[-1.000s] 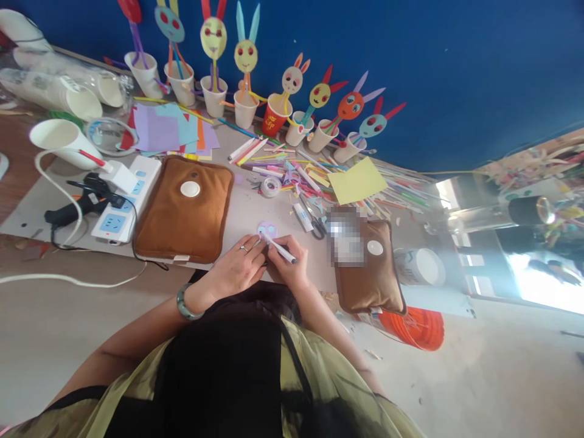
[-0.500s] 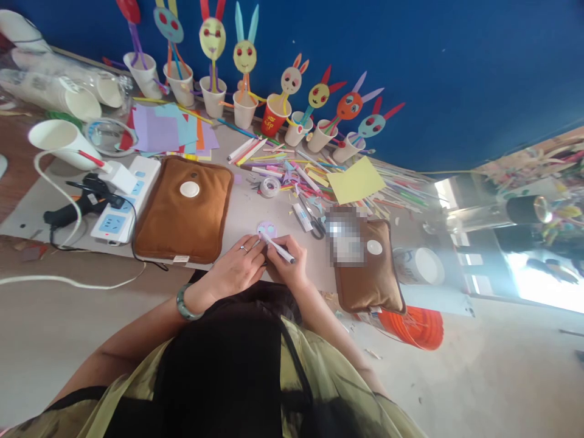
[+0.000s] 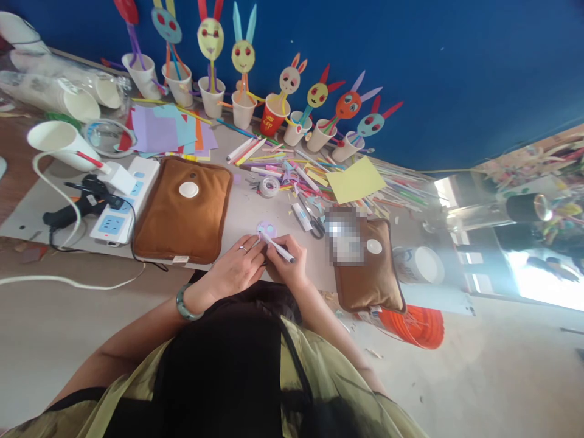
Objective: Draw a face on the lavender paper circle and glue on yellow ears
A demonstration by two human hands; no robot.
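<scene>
Pinched in my right hand (image 3: 288, 261) is a white marker pen (image 3: 283, 252) with a dark end; its tip reaches a small round purple paper disc (image 3: 268, 229). Drawn eye-like marks show on the disc, which lies near the table's front edge. My left hand (image 3: 239, 263), with a ring and a green bangle, is held against the marker hand, its fingers together at the disc's lower left edge. The lower part of the disc is hidden by my fingers.
A brown hot-water bag (image 3: 182, 213) lies left, beside a power strip (image 3: 125, 204) with a black glue gun (image 3: 79, 204). Scissors (image 3: 316, 226), tape (image 3: 269, 187) and a second brown bag (image 3: 368, 280) are to the right. Paper cups (image 3: 243, 109) with rabbit-faced figures line the wall.
Both hands, the marker pen and the disc keep almost the same place. Only a very slight shift of the whole view shows.
</scene>
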